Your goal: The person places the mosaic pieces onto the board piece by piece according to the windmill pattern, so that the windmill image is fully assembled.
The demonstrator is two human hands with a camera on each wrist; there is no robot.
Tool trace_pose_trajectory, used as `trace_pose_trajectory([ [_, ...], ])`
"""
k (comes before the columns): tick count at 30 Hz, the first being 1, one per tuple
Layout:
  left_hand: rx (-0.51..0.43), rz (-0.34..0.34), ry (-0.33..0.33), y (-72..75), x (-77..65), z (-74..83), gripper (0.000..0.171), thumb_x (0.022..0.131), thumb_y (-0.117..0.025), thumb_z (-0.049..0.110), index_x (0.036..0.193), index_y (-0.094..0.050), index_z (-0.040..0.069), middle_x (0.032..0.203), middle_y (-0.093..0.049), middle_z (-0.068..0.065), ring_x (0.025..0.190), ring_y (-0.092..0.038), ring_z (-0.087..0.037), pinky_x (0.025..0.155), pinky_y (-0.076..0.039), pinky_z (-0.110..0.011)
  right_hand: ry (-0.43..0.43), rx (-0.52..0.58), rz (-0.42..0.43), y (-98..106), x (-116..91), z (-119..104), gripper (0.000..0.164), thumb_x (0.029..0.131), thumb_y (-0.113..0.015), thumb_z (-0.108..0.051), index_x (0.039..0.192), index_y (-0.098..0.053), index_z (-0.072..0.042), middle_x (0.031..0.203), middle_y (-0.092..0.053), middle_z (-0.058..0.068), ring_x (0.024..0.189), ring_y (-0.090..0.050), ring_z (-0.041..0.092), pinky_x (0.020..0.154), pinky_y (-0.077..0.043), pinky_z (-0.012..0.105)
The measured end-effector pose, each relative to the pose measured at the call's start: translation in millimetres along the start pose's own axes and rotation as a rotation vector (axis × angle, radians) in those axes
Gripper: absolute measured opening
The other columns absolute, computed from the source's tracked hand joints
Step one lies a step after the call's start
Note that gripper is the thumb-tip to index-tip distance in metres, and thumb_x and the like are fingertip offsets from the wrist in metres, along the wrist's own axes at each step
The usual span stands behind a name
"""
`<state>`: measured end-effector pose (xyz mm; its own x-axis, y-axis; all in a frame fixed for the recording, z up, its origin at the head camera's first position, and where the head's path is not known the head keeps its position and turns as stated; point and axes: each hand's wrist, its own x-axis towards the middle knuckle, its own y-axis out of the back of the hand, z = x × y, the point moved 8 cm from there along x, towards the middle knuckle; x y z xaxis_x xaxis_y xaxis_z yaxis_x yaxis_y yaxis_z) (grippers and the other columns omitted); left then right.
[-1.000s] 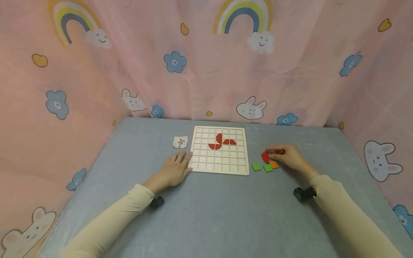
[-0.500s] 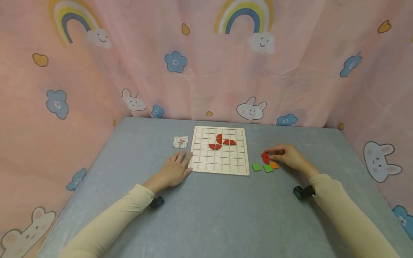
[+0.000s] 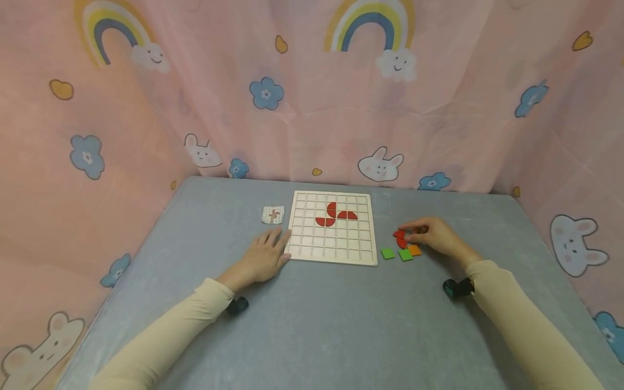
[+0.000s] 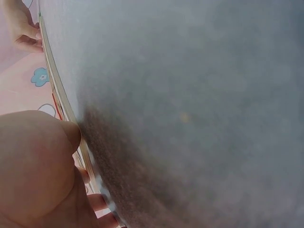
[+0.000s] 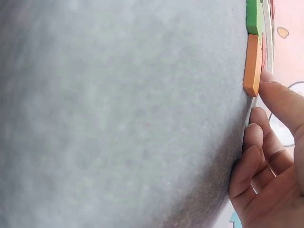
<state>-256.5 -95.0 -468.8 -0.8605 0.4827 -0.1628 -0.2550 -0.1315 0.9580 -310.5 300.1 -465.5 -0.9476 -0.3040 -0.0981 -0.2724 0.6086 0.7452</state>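
My left hand (image 3: 265, 257) lies with fingers spread on the table, index finger and thumb touching the left edge of the pale gridded board (image 3: 312, 250). Red quarter-circle tiles (image 3: 348, 215) sit in several squares of that board. To the right of it, the thumb and index finger of my right hand (image 3: 435, 236) pinch a red tile (image 3: 399, 234), partly hidden by the fingertips. Another red tile (image 3: 402, 244) lies just below it. Close by are two green square tiles (image 3: 388, 253) and an orange tile (image 5: 252, 65), which stands near my right thumb in the right wrist view.
A small pattern card (image 3: 273, 214) with a red design lies left of the board. The grey table (image 3: 331, 325) extends toward me, and a pink printed curtain (image 3: 312, 108) hangs behind and at both sides.
My right hand has shifted very slightly left, and the pinched red tile has moved a little left with it, away from its neighbour. My left hand stays put.
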Motion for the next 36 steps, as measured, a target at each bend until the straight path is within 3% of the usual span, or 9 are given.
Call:
trace_pose_trajectory([
  [11,0.019,0.011,0.001,-2.9,3.0,-2.0,0.064,0.115,-0.043,0.032,0.167,-0.024,-0.001,0.169,-0.025,-0.031,0.155,-0.027,-0.050,0.123,-0.026,-0.064,-0.004,-0.034,0.051,0.7,2.9,2.4,0.028,0.095,-0.082,-0.019,0.118,-0.079,-0.001,0.091,-0.066,0.006,0.082,-0.055,0.021,0.070,-0.044,0.031],
  [17,0.031,-0.008,0.006,-4.1,2.1,-2.8,0.064,0.115,-0.043,0.032,0.168,-0.023,0.000,0.170,-0.024,-0.030,0.155,-0.027,-0.050,0.123,-0.026,-0.063,0.006,-0.017,0.045,-0.8,2.2,0.3,0.019,0.094,-0.084,-0.021,0.105,-0.080,-0.006,0.101,-0.072,0.009,0.085,-0.058,0.020,0.072,-0.048,0.030],
  [25,0.033,-0.008,0.001,-1.7,1.7,-0.6,0.064,0.115,-0.043,0.032,0.168,-0.023,0.000,0.170,-0.024,-0.030,0.155,-0.027,-0.050,0.123,-0.027,-0.063,0.030,-0.057,0.044,1.7,5.5,-3.0,0.016,0.092,-0.087,-0.022,0.097,-0.080,-0.008,0.097,-0.069,0.007,0.085,-0.055,0.022,0.074,-0.046,0.033],
  [36,0.012,-0.016,0.012,-1.7,1.5,-1.1,0.065,0.115,-0.042,0.033,0.168,-0.022,0.000,0.171,-0.022,-0.030,0.156,-0.025,-0.050,0.124,-0.025,-0.064,0.062,-0.044,-0.084,-2.4,10.5,-9.1,0.039,0.094,-0.082,-0.014,0.131,-0.076,-0.007,0.107,-0.064,0.011,0.085,-0.049,0.022,0.074,-0.042,0.034],
])
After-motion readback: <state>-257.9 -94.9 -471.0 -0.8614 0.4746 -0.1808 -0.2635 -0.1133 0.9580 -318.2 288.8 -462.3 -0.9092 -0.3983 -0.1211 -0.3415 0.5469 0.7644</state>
